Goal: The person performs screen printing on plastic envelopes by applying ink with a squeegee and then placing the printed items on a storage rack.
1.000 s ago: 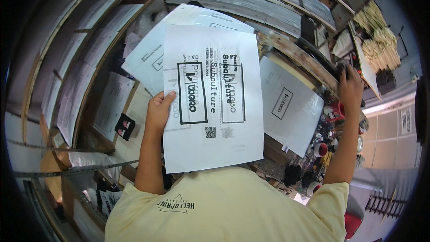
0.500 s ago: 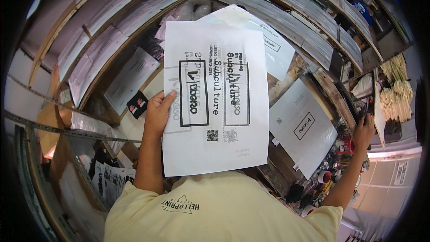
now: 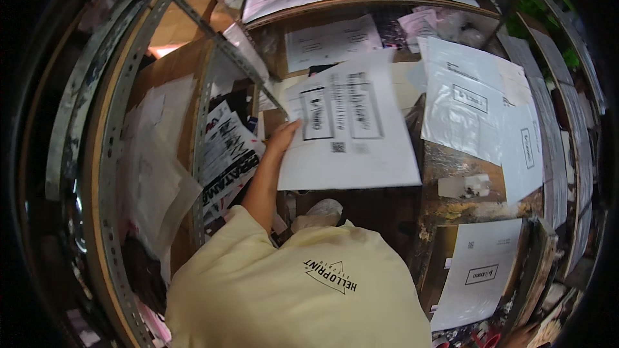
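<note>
Our left hand point(image 3: 284, 136) pinches the left edge of the printed white sheet point(image 3: 351, 132), thumb on the printed face, other fingers hidden. Our right hand point(image 3: 521, 336) appears only in part at the lower right rim, near the wooden frame point(image 3: 536, 270); we cannot tell whether it is spread or pressed together. The held sheet extends rightward from the left hand, ahead of our torso; from the right hand it lies well apart, forward and to the left. The left hand is the nearer. Because the sheet is tilted and foreshortened, we cannot fix its long axis, but its boxed print runs lengthwise away from us. Its near right corner stands just beside the wooden surface point(image 3: 438, 158); we cannot confirm contact. A flat printed sheet point(image 3: 483, 296) lies nearer the right hand.
</note>
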`<state>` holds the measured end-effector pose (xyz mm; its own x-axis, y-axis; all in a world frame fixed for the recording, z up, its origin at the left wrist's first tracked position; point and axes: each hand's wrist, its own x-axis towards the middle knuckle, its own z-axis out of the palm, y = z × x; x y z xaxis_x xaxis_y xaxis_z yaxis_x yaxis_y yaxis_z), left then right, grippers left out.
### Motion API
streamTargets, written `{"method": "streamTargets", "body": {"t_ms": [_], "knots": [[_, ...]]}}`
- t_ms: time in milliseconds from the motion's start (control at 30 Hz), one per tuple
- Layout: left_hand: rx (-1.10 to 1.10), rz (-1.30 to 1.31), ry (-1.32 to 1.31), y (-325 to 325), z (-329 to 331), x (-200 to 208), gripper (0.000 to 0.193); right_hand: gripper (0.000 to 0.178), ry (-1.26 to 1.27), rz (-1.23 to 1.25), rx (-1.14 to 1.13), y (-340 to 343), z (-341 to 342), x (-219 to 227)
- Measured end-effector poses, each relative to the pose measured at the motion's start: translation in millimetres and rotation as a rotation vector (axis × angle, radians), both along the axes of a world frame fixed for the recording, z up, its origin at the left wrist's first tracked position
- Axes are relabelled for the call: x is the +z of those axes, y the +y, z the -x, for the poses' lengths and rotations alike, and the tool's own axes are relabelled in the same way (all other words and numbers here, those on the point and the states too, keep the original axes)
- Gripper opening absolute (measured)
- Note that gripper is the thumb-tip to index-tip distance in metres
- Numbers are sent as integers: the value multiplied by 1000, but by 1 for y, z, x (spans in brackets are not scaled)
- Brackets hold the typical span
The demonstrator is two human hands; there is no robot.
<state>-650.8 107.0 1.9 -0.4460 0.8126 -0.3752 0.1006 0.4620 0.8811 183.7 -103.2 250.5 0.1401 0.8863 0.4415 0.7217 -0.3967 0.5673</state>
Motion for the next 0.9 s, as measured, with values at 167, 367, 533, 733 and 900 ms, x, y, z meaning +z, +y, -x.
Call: {"method": "streamTargets", "body": {"t_ms": [167, 367, 533, 733, 900], "knots": [[693, 59, -283, -107, 100, -53, 50, 45, 479, -293, -204, -17, -24, -10], [1147, -429, -562, -207, 164, -81, 57, 32, -203, 2, 124, -25, -40, -22], [1272, -231, -359, -218, 176, -88, 65, 37, 284, -139, -78, -29, -56, -31], [1170, 384, 409, -219, 209, -102, 77, 47, 69, 163, -369, -66, -109, -51], [1141, 190, 1236, -157, 181, -119, 87, 39, 98, -2, -224, -42, -98, -61]]}}
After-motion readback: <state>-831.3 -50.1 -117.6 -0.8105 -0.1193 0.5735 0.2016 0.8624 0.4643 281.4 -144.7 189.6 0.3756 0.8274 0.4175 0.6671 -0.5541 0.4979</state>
